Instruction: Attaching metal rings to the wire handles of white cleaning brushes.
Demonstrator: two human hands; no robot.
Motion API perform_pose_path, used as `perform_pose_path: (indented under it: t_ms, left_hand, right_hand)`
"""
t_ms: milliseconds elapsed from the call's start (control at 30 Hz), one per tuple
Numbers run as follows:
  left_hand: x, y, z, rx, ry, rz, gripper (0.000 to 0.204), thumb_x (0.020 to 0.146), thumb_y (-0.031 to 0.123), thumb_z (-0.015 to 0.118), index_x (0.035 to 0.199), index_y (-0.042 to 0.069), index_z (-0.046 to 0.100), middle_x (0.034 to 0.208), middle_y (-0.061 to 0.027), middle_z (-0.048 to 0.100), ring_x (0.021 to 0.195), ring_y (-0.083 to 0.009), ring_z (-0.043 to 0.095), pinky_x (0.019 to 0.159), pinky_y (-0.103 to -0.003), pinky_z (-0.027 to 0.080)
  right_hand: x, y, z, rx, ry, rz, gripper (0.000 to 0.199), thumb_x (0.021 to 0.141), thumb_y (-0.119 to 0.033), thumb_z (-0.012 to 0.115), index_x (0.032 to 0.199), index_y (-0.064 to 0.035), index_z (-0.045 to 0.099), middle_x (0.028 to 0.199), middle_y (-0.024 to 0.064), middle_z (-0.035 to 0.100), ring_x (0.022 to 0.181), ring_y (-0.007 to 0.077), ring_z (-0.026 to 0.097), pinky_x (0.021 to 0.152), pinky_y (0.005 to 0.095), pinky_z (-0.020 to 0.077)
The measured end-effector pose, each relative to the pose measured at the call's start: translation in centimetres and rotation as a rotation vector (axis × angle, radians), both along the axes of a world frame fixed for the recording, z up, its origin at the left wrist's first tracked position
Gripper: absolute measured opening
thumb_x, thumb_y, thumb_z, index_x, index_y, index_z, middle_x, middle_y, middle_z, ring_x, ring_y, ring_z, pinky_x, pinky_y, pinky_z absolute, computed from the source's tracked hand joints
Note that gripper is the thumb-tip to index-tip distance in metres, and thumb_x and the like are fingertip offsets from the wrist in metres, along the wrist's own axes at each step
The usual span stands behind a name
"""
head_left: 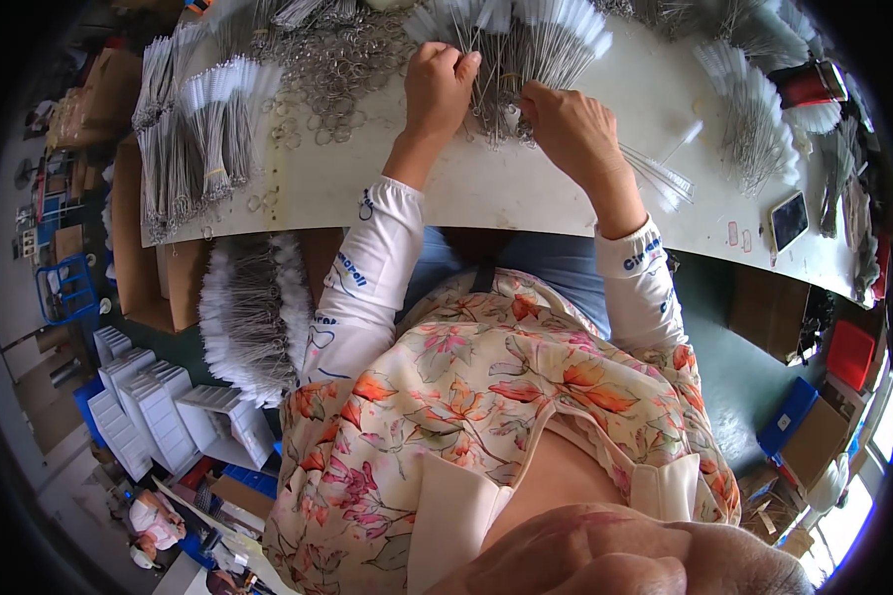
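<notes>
My left hand (439,87) and my right hand (569,127) both reach to the far side of a white table (526,193). Each pinches wire stems in a fanned bundle of thin wire brushes with white bristle tips (526,45). The left fingers grip stems near the bundle's left side. My right fingers close on stems lower down, at its right side. A heap of small metal rings (337,69) lies just left of my left hand. A few loose brushes (660,178) rest beside my right wrist.
More brush bundles lie at the table's left (193,139) and right (754,114). A phone (789,220) sits near the right edge. A box of brushes (253,317) and white trays (154,407) stand on the floor at left. Cardboard boxes (814,436) stand at right.
</notes>
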State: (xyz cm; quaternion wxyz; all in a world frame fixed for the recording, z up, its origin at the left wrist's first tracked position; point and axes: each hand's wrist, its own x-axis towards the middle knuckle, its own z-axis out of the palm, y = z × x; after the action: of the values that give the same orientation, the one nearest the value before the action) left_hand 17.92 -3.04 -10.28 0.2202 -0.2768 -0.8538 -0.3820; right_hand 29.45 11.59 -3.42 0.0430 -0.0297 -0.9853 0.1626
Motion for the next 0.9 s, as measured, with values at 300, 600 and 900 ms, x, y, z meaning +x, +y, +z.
perform_pose_path:
  t_ms: [300, 600, 900]
  left_hand:
    - [0.3, -3.5, 1.9, 0.033, -0.161, 0.004, 0.023, 0.079, 0.022, 0.064, 0.07, 0.001, 0.064, 0.075, -0.0161, 0.062, 0.075, -0.0301, 0.06, 0.064, -0.038, 0.049]
    - [3.3, -10.7, 2.9, 0.242, -0.336, 0.052, 0.014, 0.084, 0.011, 0.063, 0.095, 0.004, 0.065, 0.086, -0.0054, 0.066, 0.074, -0.0099, 0.061, 0.065, -0.023, 0.048]
    - [2.9, -16.0, 1.3, -0.145, -0.149, 0.052, 0.014, 0.075, 0.009, 0.069, 0.088, 0.009, 0.065, 0.078, -0.0039, 0.059, 0.069, -0.0159, 0.059, 0.06, -0.027, 0.048]
  right_hand:
    - [4.1, 0.5, 4.0, -0.06, 0.103, 0.038, 0.01, 0.082, -0.018, 0.057, 0.084, -0.0117, 0.065, 0.071, 0.0072, 0.061, 0.069, 0.0295, 0.061, 0.06, 0.0382, 0.0477]
    - [7.4, -2.0, -0.7, 0.114, -0.138, 0.212, 0.003, 0.075, -0.006, 0.059, 0.074, -0.0059, 0.062, 0.07, 0.009, 0.06, 0.066, 0.03, 0.061, 0.058, 0.0384, 0.0479]
    - [5.0, -7.6, 0.2, -0.408, 0.003, 0.303, 0.008, 0.079, -0.014, 0.063, 0.08, -0.0069, 0.066, 0.075, 0.0078, 0.063, 0.065, 0.0291, 0.06, 0.057, 0.0352, 0.0483]
